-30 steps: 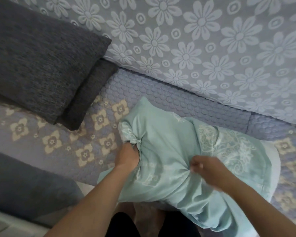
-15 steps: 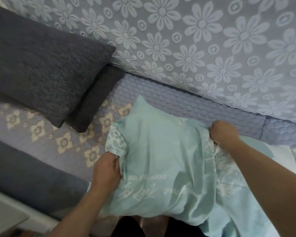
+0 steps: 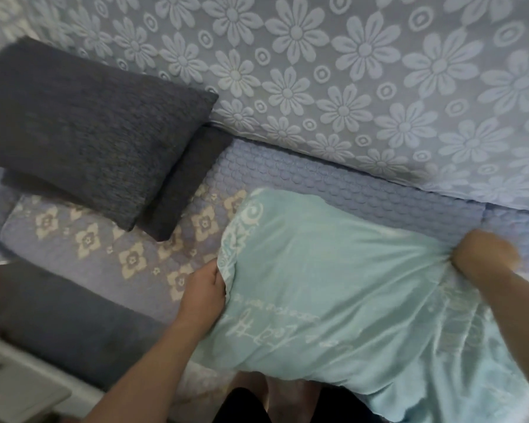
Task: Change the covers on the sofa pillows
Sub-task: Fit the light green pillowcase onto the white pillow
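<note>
A pillow in a pale teal cover point(image 3: 327, 288) with white print lies on the sofa seat in front of me. My left hand point(image 3: 205, 288) grips the cover's left edge, fingers curled into the fabric. My right hand point(image 3: 483, 254), blurred, clutches a bunch of the cover at its far right side, where the cloth gathers in folds. More loose teal fabric trails toward the lower right corner. The pillow itself is hidden under the cover.
Two dark grey pillows point(image 3: 86, 132) lean stacked at the left on the seat. The sofa seat point(image 3: 348, 190) has a lilac quilted cover, the backrest point(image 3: 348, 71) a flower-patterned one. A dark cushion edge point(image 3: 68, 325) runs along the lower left.
My right hand has moved from the cover's middle out to its far right side and bunched the fabric there. The left hand slid lower on the left edge, and the cover is stretched wider.
</note>
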`<state>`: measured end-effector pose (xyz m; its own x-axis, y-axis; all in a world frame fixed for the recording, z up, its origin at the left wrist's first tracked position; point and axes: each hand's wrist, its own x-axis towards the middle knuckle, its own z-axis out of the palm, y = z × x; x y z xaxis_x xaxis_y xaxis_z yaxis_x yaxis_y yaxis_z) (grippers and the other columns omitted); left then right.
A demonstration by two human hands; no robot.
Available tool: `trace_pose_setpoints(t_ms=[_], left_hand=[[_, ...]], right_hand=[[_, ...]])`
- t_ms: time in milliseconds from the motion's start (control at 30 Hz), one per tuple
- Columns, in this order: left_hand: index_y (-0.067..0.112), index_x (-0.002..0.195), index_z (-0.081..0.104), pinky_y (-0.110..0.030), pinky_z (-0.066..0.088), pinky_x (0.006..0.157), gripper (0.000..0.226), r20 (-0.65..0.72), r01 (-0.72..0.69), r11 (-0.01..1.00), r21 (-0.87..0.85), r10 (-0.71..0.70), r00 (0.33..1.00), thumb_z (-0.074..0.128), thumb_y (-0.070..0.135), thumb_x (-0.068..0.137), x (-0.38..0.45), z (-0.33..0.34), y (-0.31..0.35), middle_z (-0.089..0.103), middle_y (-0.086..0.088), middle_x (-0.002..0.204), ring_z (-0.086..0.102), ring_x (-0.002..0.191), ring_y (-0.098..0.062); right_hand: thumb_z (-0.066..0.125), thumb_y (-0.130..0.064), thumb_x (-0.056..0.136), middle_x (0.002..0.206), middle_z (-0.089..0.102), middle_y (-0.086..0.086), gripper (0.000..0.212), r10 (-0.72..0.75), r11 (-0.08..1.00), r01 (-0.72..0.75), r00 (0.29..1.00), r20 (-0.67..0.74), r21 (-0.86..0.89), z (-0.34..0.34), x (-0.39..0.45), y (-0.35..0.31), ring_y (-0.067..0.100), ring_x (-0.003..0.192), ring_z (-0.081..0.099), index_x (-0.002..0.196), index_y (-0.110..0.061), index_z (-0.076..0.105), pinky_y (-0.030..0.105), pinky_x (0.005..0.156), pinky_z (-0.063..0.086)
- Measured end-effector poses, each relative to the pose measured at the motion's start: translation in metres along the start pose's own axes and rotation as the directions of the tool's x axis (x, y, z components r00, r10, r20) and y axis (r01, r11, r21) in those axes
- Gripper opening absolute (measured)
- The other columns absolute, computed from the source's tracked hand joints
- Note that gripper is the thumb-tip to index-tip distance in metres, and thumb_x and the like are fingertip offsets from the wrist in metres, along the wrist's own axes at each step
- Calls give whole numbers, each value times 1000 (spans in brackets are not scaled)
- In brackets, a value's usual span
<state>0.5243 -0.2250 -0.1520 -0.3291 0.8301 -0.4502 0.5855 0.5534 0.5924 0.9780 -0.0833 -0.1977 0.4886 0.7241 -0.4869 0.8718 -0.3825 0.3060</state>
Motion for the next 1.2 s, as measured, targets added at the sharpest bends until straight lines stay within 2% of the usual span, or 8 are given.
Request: trace_pose_setpoints(t_ms=[200,367,500,700,800,867,1067,1200], left_hand=[[19,59,42,-17,35,51,39,141,17,997,-71,-7,990,48,0,93,-10,11,15,49,13,54,42,52,-2],[26,53,44,-20,30,47,47,192,79,979,-186,-42,980,53,-1,90,-10,6,15,43,15,46,37,45,-1],[24,78,70,-29,51,61,30,232,68,965,-254,-7,973,55,7,98,-15,-4,4,71,10,71,60,62,-3],[13,72,59,-28,43,58,39,140,157,947,-281,-121,983,49,31,105,-9,0,-13,62,-1,64,53,58,-7],[9,85,69,-31,51,62,37,117,231,919,-320,-203,972,48,31,106,-8,1,-23,73,-6,76,66,67,-14],[10,85,69,-38,56,66,36,66,253,921,-296,-244,967,48,31,105,-6,2,-31,74,-6,80,70,75,-23],[9,69,56,-38,47,60,39,10,187,976,-111,-187,982,50,27,103,20,8,-11,65,-5,67,57,66,-17],[23,93,69,-11,40,55,21,94,112,986,-120,-101,990,50,20,102,14,10,-6,68,14,83,61,69,6]], right_hand=[[49,-41,94,140,56,12,46,-457,855,402,882,110,328,-31,-52,-139,34,125,55,132,-19,60,41,104,45],[37,-45,105,158,37,9,55,-529,798,380,814,240,468,-33,-59,-186,32,145,34,152,-16,39,40,118,23],[53,-49,97,125,65,13,45,-482,863,341,778,403,373,-27,-40,-170,33,109,64,114,-11,71,34,85,50],[48,-39,102,103,70,15,37,-536,785,557,830,-155,270,-22,-33,-171,36,98,62,95,-14,73,39,80,46],[43,-31,98,86,70,16,39,-634,683,730,613,-471,32,-23,-34,-160,38,87,61,87,-8,73,41,72,47],[42,-29,90,86,70,15,37,-650,702,708,598,-470,-70,-18,-23,-125,38,86,63,89,-12,75,44,75,48],[57,-21,95,92,69,19,21,-326,907,389,891,-316,163,13,-53,-88,41,93,61,92,-9,73,46,81,51],[57,-21,93,90,71,19,22,-452,741,632,719,-528,225,6,-88,-110,41,89,62,88,-7,73,50,85,51]])
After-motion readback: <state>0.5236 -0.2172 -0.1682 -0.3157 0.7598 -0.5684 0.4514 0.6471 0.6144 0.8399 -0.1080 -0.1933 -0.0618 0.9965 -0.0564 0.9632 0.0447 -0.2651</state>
